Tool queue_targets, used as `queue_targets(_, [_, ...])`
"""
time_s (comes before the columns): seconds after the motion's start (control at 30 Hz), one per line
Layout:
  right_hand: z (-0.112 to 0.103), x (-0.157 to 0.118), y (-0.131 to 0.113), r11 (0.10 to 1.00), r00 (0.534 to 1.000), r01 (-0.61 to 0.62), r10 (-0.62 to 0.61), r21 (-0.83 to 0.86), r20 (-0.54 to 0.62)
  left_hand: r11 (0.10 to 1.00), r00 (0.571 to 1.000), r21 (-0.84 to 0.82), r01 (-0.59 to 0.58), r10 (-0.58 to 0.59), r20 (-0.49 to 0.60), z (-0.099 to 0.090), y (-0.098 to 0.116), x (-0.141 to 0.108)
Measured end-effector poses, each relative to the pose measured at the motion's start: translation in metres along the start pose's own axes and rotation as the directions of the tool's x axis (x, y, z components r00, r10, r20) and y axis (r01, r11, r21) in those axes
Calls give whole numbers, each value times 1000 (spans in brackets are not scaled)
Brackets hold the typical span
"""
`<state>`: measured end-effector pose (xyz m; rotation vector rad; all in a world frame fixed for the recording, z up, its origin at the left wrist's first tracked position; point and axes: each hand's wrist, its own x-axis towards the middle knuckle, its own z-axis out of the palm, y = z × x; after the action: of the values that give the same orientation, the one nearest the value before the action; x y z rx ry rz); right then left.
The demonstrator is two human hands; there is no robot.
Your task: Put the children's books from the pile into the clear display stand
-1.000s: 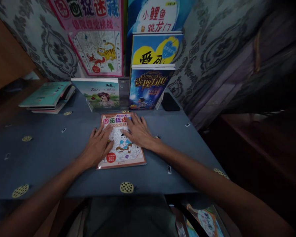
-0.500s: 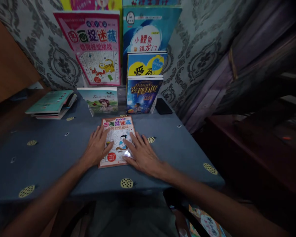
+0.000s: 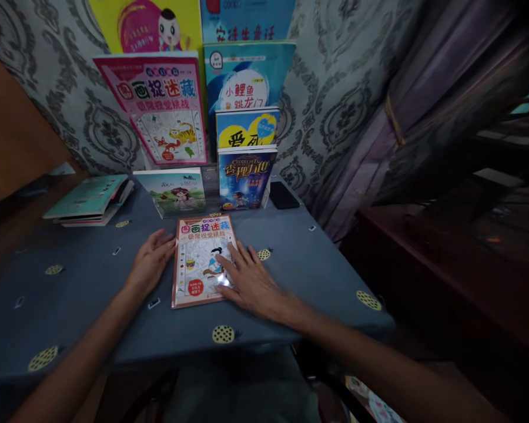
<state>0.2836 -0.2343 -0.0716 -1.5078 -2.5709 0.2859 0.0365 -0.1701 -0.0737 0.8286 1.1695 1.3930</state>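
An orange-bordered picture book (image 3: 200, 264) with a drawn figure on its cover lies flat near the table's front edge. My right hand (image 3: 251, 279) rests on its right side, fingers spread across the cover. At the book's left edge is my left hand (image 3: 151, 261), turned partly on its side with the fingers stretched out. Its fingertips are close to the edge; whether they touch it I cannot tell. Just behind the book, a green-covered book (image 3: 178, 191) leans back, and a blue book (image 3: 247, 179) stands upright beside it.
A pink book (image 3: 163, 111), a teal book (image 3: 249, 73) and several others stand in tiers at the back. Left lies a stack of books (image 3: 88, 200). A black phone (image 3: 284, 195) lies right of the blue book. The tablecloth (image 3: 317, 282) is blue-grey; a curtain (image 3: 379, 129) hangs right.
My left hand has slid off the cover to the book's left side. My right hand stays on the book. The camera view has tilted up, showing more of the back books.
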Motion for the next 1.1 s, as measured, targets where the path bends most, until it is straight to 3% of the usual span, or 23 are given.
queue_targets(0.13, [3,0,2,1000,1000,5,-4,13,-17,961,963,-94,260,-251,100,6,6,-7])
queue_targets(0.23, [7,0,6,999,998,37,-35,28,-46,929,921,-75,362,-345,179,10,3,-13])
queue_targets(0.57, [14,-4,16,970,992,89,-64,227,-112,926,891,-117,360,-304,336,9,0,-14])
queue_targets(0.73, [20,-4,26,860,966,70,67,505,-248,923,877,-133,360,-287,385,9,2,-18])
queue_targets(0.83, [24,1,31,667,921,81,233,741,-311,922,871,-142,361,-279,404,11,4,-22])
queue_targets(0.9, [24,7,32,392,923,107,302,914,-238,917,869,-156,368,-279,408,12,4,-23])
queue_targets(1.0, [18,13,32,-57,969,73,241,996,-57,907,874,-188,377,-281,396,9,3,-23])
queue_targets(1.1, [9,14,29,-258,989,-5,140,966,42,897,874,-227,378,-266,406,3,2,-21])
